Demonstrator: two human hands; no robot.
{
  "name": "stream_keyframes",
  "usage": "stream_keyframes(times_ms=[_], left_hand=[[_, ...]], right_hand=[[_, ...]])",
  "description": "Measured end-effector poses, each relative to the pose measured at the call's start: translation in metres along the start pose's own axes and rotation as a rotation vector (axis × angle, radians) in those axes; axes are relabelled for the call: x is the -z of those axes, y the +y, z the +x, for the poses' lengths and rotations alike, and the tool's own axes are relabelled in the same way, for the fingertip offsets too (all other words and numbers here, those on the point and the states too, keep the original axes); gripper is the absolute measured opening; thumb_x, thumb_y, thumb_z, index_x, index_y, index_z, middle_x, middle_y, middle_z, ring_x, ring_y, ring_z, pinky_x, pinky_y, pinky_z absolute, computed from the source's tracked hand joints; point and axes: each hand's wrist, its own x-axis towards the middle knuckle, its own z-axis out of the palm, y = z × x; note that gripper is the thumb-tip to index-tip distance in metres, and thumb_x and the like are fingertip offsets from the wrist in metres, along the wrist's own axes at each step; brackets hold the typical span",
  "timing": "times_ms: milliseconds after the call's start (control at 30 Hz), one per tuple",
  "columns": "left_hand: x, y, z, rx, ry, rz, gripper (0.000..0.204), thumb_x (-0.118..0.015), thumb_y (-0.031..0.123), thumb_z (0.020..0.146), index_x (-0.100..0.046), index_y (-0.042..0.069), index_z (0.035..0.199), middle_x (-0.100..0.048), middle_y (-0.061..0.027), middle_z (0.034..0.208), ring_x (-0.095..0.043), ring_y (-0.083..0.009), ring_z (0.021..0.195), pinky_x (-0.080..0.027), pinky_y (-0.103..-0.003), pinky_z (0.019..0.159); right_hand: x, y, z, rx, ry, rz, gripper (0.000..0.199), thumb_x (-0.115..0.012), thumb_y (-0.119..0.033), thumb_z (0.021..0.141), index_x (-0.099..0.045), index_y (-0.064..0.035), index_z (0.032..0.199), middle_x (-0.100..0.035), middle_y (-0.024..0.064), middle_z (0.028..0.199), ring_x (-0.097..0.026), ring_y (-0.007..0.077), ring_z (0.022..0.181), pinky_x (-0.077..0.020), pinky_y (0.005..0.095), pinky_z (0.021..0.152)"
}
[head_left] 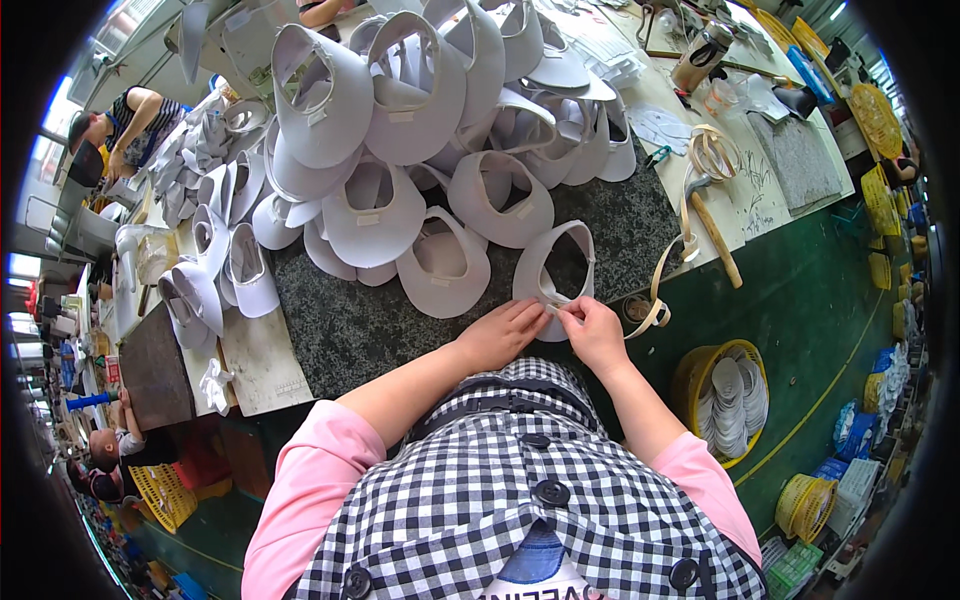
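At the table's near edge lies a white shoe upper (529, 268) with a large oval opening. My left hand (503, 333) has its fingers closed on the upper's near left end. Across from it, my right hand (595, 332) pinches the near edge of the same upper, its thumb and fingertips close to the left fingertips. A small pale piece shows between the fingertips; I cannot make out what it is. Just beyond lies a big heap of similar white shoe uppers (415, 95), several with small pale tabs. A beige tape strip (660, 275) hangs at the table edge beside my right hand.
The uppers rest on a dark speckled slab (340, 345). To the right lie a roll of beige tape (713, 152), a wooden-handled hammer (716, 240) and a flask (703, 55). A yellow basket (690, 385) of white pieces stands on the green floor. Other people work at left.
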Motion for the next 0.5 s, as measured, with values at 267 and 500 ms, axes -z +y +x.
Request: stream_keyframes(times_ms=[267,500], left_hand=[[0.000,-0.001,-0.001,0.012,-0.025,-0.067,0.058,-0.051,0.012,0.084,-0.043,-0.006,0.137,-0.043,-0.0176,0.132,-0.043,-0.0313,0.127,-0.039,-0.041,0.107],[0.002,0.001,0.003,0.014,-0.028,-0.016,0.056,-0.050,0.013,0.085,-0.044,-0.004,0.138,-0.042,-0.0162,0.139,-0.041,-0.0304,0.130,-0.039,-0.041,0.107]], right_hand=[[-0.006,-0.008,0.006,-0.058,0.029,-0.134,0.021,-0.066,-0.026,0.083,-0.068,-0.0060,0.086,-0.069,0.0147,0.088,-0.066,0.0340,0.084,-0.0519,0.0421,0.074],[-0.006,-0.004,0.008,-0.099,0.039,-0.090,0.023,-0.068,-0.027,0.082,-0.069,-0.0047,0.087,-0.069,0.0161,0.085,-0.067,0.0336,0.083,-0.0523,0.0411,0.075]])
